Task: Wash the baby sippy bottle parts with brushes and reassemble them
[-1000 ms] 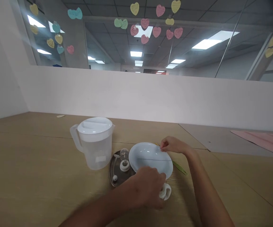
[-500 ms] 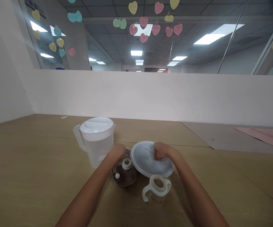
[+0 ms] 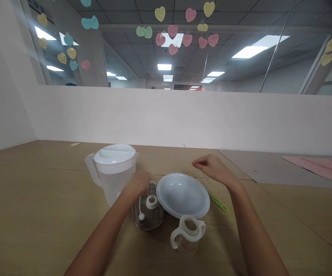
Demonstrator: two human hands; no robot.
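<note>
My right hand [image 3: 210, 167] is closed in a pinch on a thin stick [image 3: 206, 178] above the far right of a white bowl [image 3: 180, 195]. Nothing shows inside the bowl. My left hand [image 3: 139, 183] is between a lidded pitcher [image 3: 115, 168] and a clear round container [image 3: 150, 220]; its fingers are blurred and turned away. On the container lie a thin tube with a white end weight [image 3: 141, 216], a white ring [image 3: 151, 202] and a small clear piece [image 3: 152, 188]. A clear cup with two white handles [image 3: 189, 232] stands in front of the bowl.
A green-handled tool [image 3: 219, 202] lies partly behind the bowl's right side. At far right, a pink cloth [image 3: 321, 168] rests on a grey sheet [image 3: 258, 168]. A white wall [image 3: 166, 117] closes off the back of the brown tabletop [image 3: 39, 203].
My right hand has lifted out of the bowl with the thin stick, moving up and right. The green-handled tool now shows beside the bowl. My left hand has shifted slightly left.
</note>
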